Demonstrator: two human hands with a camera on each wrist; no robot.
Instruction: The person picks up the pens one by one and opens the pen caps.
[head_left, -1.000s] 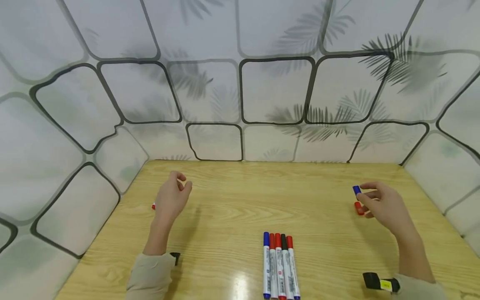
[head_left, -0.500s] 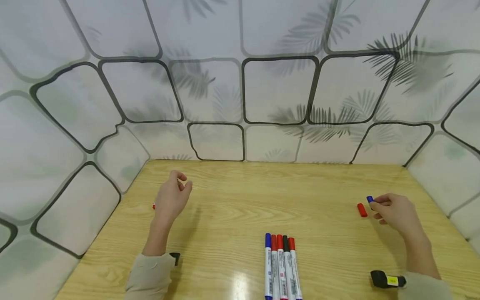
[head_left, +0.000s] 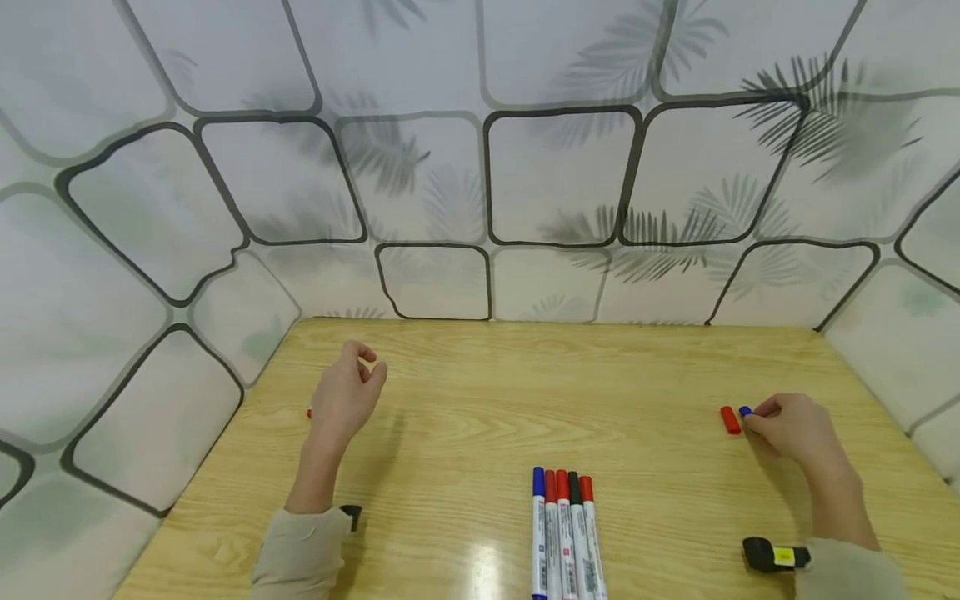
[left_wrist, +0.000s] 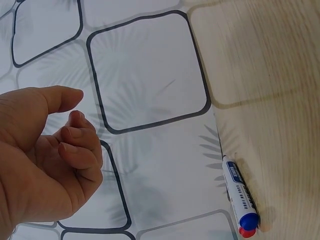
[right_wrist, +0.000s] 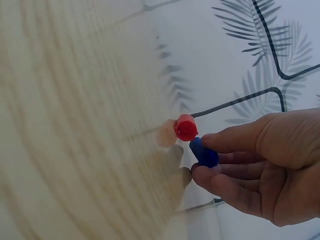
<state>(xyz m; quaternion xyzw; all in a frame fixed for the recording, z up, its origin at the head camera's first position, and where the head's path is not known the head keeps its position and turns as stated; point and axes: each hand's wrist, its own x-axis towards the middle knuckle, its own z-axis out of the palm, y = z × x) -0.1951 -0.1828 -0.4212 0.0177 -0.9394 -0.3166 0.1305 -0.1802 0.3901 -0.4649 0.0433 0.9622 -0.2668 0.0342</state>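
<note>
Right hand point(head_left: 798, 429) low over the right part of the worktop point(head_left: 465, 400), thumb and fingers closed in a pinch on a small blue cap point(head_left: 746, 411); in the head view mostly its far end pokes out past the fingertips. Right wrist view shows the pinch better: thumb on one side of the cap, fingers on the other, spread only as wide as the cap. Can't tell if the blue cap touches the wood. Red cap point(head_left: 731, 420) lies on the worktop just beside it, to its left in the head view, small gap between the two; one end of it faces the right wrist camera. Left hand point(head_left: 348, 392) is over the left part of the worktop, well apart from the right one, fingers loosely curled, gap between thumb and forefinger, nothing in hold. Small red bit point(head_left: 309, 412) peeks out by its outer edge in the head view. Left wrist view has a white marker point(left_wrist: 240, 192) with a blue end lying on the wood, red end point(left_wrist: 247, 233) showing right next to it. Row of markers point(head_left: 566, 533) near the front edge of the head view, side by side, five of them, top ends blue, red, red, black, red from left to right. Beige sleeves point(head_left: 300, 550) on both arms, black wrist device with yellow label point(head_left: 772, 556) at the right cuff. Pale patterned wall point(head_left: 555, 179) behind, dark rounded outlines and grey leaves.
</note>
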